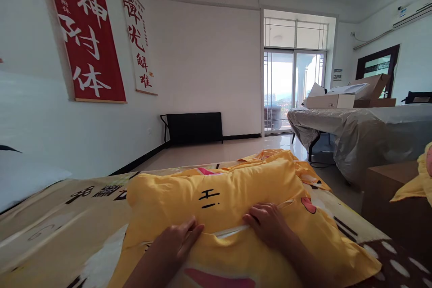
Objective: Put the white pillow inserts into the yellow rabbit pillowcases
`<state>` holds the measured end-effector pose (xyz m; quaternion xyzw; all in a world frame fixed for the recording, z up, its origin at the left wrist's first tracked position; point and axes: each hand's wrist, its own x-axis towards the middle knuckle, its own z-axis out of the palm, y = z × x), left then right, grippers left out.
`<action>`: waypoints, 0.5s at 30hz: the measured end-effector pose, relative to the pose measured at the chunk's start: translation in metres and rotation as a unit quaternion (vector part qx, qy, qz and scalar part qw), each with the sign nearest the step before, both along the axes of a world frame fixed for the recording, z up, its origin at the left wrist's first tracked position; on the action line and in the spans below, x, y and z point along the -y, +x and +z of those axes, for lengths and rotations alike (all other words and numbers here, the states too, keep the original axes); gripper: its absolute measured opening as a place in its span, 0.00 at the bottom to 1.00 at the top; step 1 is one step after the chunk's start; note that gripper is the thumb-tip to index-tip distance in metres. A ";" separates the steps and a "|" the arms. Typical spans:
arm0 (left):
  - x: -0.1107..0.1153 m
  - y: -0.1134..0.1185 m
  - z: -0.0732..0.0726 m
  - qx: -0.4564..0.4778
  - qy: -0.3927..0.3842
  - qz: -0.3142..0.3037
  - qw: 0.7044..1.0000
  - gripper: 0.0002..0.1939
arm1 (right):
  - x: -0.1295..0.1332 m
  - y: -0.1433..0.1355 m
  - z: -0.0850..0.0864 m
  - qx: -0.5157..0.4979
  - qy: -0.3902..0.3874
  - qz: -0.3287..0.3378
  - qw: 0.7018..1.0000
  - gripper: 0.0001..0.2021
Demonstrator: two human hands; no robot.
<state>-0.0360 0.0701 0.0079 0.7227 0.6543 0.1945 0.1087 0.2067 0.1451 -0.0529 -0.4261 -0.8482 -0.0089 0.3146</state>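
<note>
A yellow pillowcase [216, 191] with "Hi" printed in black lies in front of me, its upper part plump and rounded. Between my hands its edge gapes in a slit, where a strip of white [232, 232] shows. My left hand [177, 239] holds the pillowcase fabric at the slit's left end, thumb and fingers close together. At the right end my right hand [266, 224] has its fingers curled onto the fabric. Yellow cloth with a pink patch spreads toward me below both hands. More crumpled yellow fabric [308, 173] lies behind the pillowcase at the right.
Underneath is a patterned blanket [67, 216]. At right stand a brown box [388, 189] with yellow cloth on it and a plastic-covered table [371, 130] bearing open cartons [330, 100]. A black folded panel [195, 127] leans by the far wall, left of glass doors [293, 85].
</note>
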 end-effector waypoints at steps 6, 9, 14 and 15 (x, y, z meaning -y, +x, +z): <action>0.006 -0.004 0.004 0.020 0.034 -0.023 0.999 0.21 | -0.005 0.003 -0.002 0.006 -0.008 -0.041 0.999 0.22; 0.009 -0.019 0.007 0.031 0.071 -0.018 0.997 0.24 | -0.009 0.008 -0.001 -0.006 -0.010 -0.049 0.999 0.24; 0.012 -0.063 0.007 0.075 0.145 0.065 0.984 0.23 | -0.013 0.013 -0.002 -0.025 -0.010 -0.041 0.999 0.25; 0.013 -0.072 0.005 0.071 0.153 0.093 0.981 0.22 | -0.013 0.013 -0.003 -0.027 -0.009 -0.040 0.999 0.25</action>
